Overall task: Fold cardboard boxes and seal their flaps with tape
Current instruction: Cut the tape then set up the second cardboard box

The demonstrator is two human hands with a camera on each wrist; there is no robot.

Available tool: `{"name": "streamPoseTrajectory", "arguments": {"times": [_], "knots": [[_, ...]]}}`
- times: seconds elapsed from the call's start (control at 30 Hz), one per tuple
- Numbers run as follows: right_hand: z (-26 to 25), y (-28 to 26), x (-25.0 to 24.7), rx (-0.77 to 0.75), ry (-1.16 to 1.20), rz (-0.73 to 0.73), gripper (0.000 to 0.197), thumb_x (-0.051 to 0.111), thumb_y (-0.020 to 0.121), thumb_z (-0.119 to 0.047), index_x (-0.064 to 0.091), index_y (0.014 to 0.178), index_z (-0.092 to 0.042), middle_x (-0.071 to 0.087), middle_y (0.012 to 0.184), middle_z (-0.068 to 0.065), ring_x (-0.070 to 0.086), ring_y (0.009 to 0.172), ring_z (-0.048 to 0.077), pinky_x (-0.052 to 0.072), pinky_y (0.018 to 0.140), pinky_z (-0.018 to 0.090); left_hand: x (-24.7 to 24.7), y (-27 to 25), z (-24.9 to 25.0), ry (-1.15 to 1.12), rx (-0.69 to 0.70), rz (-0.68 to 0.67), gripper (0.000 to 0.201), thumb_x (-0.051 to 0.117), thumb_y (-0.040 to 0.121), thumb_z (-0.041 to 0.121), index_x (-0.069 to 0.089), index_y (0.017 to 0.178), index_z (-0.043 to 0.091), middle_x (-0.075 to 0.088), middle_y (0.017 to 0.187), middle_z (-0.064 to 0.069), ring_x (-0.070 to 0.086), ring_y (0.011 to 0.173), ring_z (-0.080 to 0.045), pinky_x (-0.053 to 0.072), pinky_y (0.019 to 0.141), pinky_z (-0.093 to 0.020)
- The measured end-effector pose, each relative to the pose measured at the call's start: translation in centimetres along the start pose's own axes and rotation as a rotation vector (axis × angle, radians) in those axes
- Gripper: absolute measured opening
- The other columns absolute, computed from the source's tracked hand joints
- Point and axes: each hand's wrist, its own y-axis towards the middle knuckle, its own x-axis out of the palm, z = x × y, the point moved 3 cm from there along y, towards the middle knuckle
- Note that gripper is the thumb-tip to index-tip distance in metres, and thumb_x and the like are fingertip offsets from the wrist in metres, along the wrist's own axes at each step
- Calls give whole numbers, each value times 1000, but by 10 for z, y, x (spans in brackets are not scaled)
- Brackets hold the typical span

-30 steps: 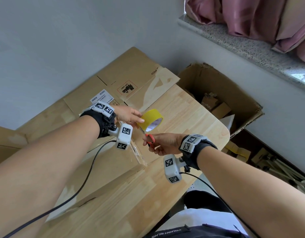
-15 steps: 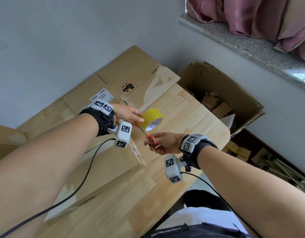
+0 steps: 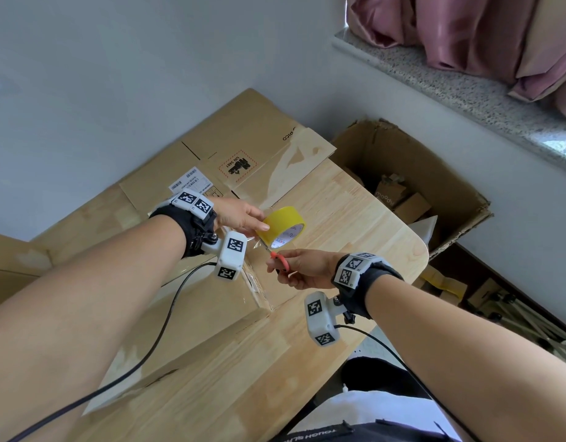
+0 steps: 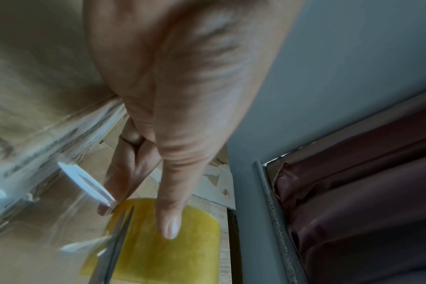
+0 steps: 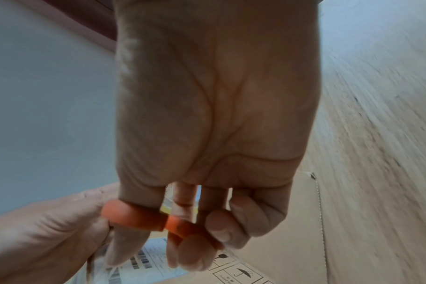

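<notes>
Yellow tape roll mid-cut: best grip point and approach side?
Pinch the tape roll across its rim on the side away from the scissors, as the left hand does now, thumb on the outer band. The strip peels off the lower edge where the blades sit, so come from above left.

Glossy yellow tape roll [image 3: 283, 229]; matt brown cardboard box [image 3: 211, 307]; smooth pale wooden table [image 3: 355, 218].

Home room: pink curtains [image 3: 466, 30], windowsill [image 3: 466, 100]

Flattened cardboard [image 3: 253, 138] lies on the table [image 3: 355, 218], with an open box [image 3: 434, 173] beyond the table's right edge.
</notes>
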Motion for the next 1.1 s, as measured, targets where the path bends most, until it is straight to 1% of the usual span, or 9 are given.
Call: {"name": "streamPoseTrajectory", "arguments": {"times": [0.13,0.37,0.5,0.63,0.7,0.77,0.9,1.0,1.1], "knots": [[0,3,-2,3,-6,27,17,54,95,-32,60,84,-20,49,64,-2,38,50,7,30,47,14,-2,3,-2,16,-8,19,52,64,88,31,50,136,18,66,118,-2,61,103,-13,44,97,-31],[1,8,-6,-28,-29,39,25,47,100,-22,63,81,-22,46,60,-4,32,49,7,24,44,13,-2,-1,1,18,19,-8,37,60,91,27,58,127,16,68,115,-5,62,99,-13,44,94,-27],[0,9,-10,-60,-8,28,27,42,100,-13,63,84,-19,43,70,0,28,59,9,20,41,13,-1,-2,4,36,29,6,31,57,93,29,58,123,19,69,104,3,62,88,-7,45,76,-20],[-5,7,-16,-66,-18,1,22,48,98,-14,65,84,-19,46,66,-1,29,56,8,20,42,14,1,4,3,-2,53,10,33,57,93,32,59,123,18,70,109,-4,61,93,-14,46,83,-25],[-6,4,-18,-16,-70,-34,21,50,97,-17,65,83,-21,49,58,-4,29,52,7,22,44,14,-1,6,-1,-29,39,-2,33,59,91,34,59,122,22,70,111,-5,64,93,-15,46,90,-34],[-5,1,-21,55,-144,-71,19,52,96,-19,65,83,-21,51,56,-5,32,51,7,26,45,13,-3,7,-4,-53,16,-6,38,62,88,39,57,124,26,70,112,-5,65,85,-14,44,91,-43],[7,-3,-39,193,-367,-70,8,60,91,-22,66,87,-18,54,64,-2,35,52,7,26,55,19,-5,7,-2,-55,8,13,44,61,89,39,53,130,25,68,115,-5,63,77,-11,41,100,-47],[18,-5,-61,301,-367,156,17,64,89,-25,66,77,-13,57,61,-2,36,44,6,27,45,18,-6,9,-3,-64,20,28,47,60,90,39,50,133,22,68,116,-6,63,78,-12,43,99,-44],[31,-5,-88,202,-211,560,24,62,89,-11,55,67,-12,58,65,1,50,45,5,37,35,12,-6,10,-7,-48,20,38,53,62,87,44,50,134,22,69,114,-3,65,80,-12,43,100,-45]]}}
